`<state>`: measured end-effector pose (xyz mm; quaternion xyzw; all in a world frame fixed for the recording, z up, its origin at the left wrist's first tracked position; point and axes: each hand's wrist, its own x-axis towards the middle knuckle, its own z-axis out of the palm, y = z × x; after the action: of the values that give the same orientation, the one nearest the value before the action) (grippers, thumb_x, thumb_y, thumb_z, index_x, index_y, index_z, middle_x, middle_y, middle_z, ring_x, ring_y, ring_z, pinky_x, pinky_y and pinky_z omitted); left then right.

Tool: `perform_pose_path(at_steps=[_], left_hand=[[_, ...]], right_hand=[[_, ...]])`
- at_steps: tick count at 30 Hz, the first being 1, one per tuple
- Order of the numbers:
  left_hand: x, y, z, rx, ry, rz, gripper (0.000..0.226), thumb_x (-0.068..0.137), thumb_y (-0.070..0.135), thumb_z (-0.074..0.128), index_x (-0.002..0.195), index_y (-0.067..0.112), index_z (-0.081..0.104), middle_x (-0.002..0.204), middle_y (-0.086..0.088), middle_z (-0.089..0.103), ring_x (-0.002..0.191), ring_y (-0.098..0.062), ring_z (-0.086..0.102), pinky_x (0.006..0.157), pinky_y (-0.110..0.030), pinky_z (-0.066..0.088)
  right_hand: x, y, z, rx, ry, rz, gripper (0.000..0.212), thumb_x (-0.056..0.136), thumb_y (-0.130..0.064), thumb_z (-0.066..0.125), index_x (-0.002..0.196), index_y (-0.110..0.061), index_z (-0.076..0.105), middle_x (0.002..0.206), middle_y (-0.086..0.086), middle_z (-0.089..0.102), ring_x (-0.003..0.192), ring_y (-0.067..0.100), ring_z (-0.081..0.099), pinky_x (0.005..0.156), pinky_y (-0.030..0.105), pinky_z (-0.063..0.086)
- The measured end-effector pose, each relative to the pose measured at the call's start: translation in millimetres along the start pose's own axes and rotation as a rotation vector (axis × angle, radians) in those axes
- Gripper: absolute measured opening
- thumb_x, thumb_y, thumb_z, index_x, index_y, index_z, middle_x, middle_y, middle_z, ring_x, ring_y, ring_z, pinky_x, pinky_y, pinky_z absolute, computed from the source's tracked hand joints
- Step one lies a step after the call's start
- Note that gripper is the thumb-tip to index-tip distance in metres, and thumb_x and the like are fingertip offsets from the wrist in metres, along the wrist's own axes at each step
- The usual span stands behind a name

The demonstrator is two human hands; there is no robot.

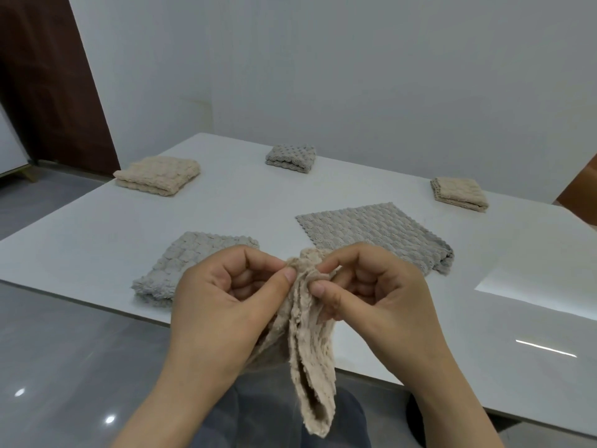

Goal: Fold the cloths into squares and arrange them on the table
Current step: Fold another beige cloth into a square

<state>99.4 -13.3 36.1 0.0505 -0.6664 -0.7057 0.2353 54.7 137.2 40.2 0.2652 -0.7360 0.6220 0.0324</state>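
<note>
A beige textured cloth (310, 357) hangs in loose folds over the near edge of the white table (97, 227). My left hand (219, 305) and my right hand (374, 295) both pinch its top edge between thumb and fingers, close together. On the table lie a folded grey cloth (181, 263) just behind my left hand and a larger, flatter grey cloth (378, 234) behind my right hand. Farther back sit a folded beige cloth (158, 174) at the left, a small folded grey cloth (290, 156) in the middle and a small folded beige cloth (458, 192) at the right.
A white wall rises behind the table. A dark brown door panel (48, 85) stands at the far left, above grey glossy floor (64, 367). My knees in grey trousers (265, 415) show below the hanging cloth.
</note>
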Motion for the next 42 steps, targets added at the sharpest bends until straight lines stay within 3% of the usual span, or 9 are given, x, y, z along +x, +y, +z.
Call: perform_pose_path(at_steps=[3, 9, 14, 18, 23, 26, 32, 35, 42], left_hand=[[-1.6, 1.8, 0.9, 0.046, -0.01, 0.022, 0.008, 0.072, 0.003, 0.074, 0.069, 0.01, 0.071, 0.067, -0.004, 0.074, 0.062, -0.014, 0.071, 0.059, -0.017, 0.055], [-1.3, 1.4, -2.1, 0.158, 0.014, 0.045, 0.007, 0.071, 0.012, 0.075, 0.068, 0.017, 0.072, 0.068, 0.0, 0.074, 0.065, -0.016, 0.072, 0.061, -0.033, 0.059], [-2.2, 5.3, -0.6, 0.119, -0.039, 0.055, 0.007, 0.072, 0.012, 0.075, 0.07, 0.018, 0.073, 0.069, 0.001, 0.074, 0.066, -0.014, 0.072, 0.061, -0.022, 0.056], [-3.0, 5.6, -2.1, 0.098, -0.078, 0.075, 0.01, 0.074, 0.007, 0.073, 0.07, 0.016, 0.074, 0.069, 0.0, 0.074, 0.064, -0.012, 0.072, 0.058, -0.016, 0.054], [-4.7, 6.4, -7.0, 0.05, -0.11, 0.064, 0.005, 0.071, 0.014, 0.08, 0.073, 0.015, 0.076, 0.07, -0.002, 0.075, 0.065, -0.015, 0.072, 0.056, -0.017, 0.054], [-3.5, 7.2, -9.2, 0.096, -0.122, 0.112, 0.007, 0.068, 0.021, 0.073, 0.073, 0.019, 0.075, 0.073, 0.0, 0.074, 0.068, -0.009, 0.07, 0.058, -0.013, 0.051], [-3.5, 7.6, -8.6, 0.051, -0.118, 0.058, 0.018, 0.061, 0.012, 0.084, 0.075, 0.018, 0.074, 0.069, -0.002, 0.074, 0.062, -0.01, 0.071, 0.056, -0.018, 0.055], [-2.0, 5.2, -8.8, 0.069, -0.105, 0.074, 0.013, 0.065, 0.014, 0.081, 0.073, 0.02, 0.074, 0.068, 0.0, 0.074, 0.063, -0.011, 0.071, 0.057, -0.018, 0.055], [-0.4, 2.8, -13.6, 0.126, -0.039, 0.148, 0.008, 0.066, 0.02, 0.07, 0.074, 0.024, 0.072, 0.071, 0.002, 0.073, 0.068, -0.01, 0.07, 0.061, -0.017, 0.055]], right_hand=[[0.3, -0.2, 1.0, -0.025, 0.023, -0.017, 0.01, 0.071, -0.017, 0.076, 0.073, -0.021, 0.068, 0.056, 0.009, 0.062, 0.054, 0.032, 0.061, 0.053, 0.046, 0.051], [0.2, -3.8, -3.5, -0.051, 0.008, -0.026, 0.009, 0.073, -0.018, 0.076, 0.073, -0.019, 0.067, 0.059, 0.012, 0.064, 0.049, 0.016, 0.06, 0.052, 0.041, 0.051], [2.1, -4.2, -2.2, -0.098, -0.004, -0.027, 0.009, 0.073, -0.021, 0.076, 0.074, -0.019, 0.067, 0.057, 0.007, 0.063, 0.052, 0.023, 0.06, 0.053, 0.042, 0.051], [2.6, -2.7, -0.4, -0.109, 0.008, -0.021, 0.009, 0.073, -0.022, 0.076, 0.074, -0.02, 0.067, 0.054, 0.002, 0.061, 0.051, 0.017, 0.059, 0.052, 0.042, 0.05], [1.5, -2.6, 1.8, -0.094, 0.005, -0.002, 0.008, 0.073, -0.021, 0.074, 0.074, -0.021, 0.066, 0.053, 0.003, 0.061, 0.05, 0.019, 0.059, 0.052, 0.042, 0.05], [1.9, -3.6, 3.0, -0.092, 0.001, 0.001, 0.009, 0.073, -0.023, 0.074, 0.074, -0.021, 0.066, 0.052, 0.002, 0.06, 0.051, 0.021, 0.058, 0.053, 0.044, 0.05], [2.9, -4.8, 4.2, -0.093, -0.007, -0.008, 0.008, 0.074, -0.023, 0.073, 0.075, -0.022, 0.066, 0.053, 0.0, 0.059, 0.051, 0.019, 0.057, 0.052, 0.04, 0.049], [2.1, -5.4, 4.9, -0.099, -0.005, -0.019, 0.008, 0.074, -0.022, 0.074, 0.074, -0.021, 0.066, 0.053, 0.002, 0.06, 0.051, 0.022, 0.058, 0.051, 0.04, 0.049], [1.3, -3.4, -7.9, -0.166, -0.076, 0.068, 0.013, 0.078, -0.034, 0.076, 0.083, -0.026, 0.066, 0.051, 0.008, 0.059, 0.044, 0.018, 0.054, 0.05, 0.026, 0.046]])
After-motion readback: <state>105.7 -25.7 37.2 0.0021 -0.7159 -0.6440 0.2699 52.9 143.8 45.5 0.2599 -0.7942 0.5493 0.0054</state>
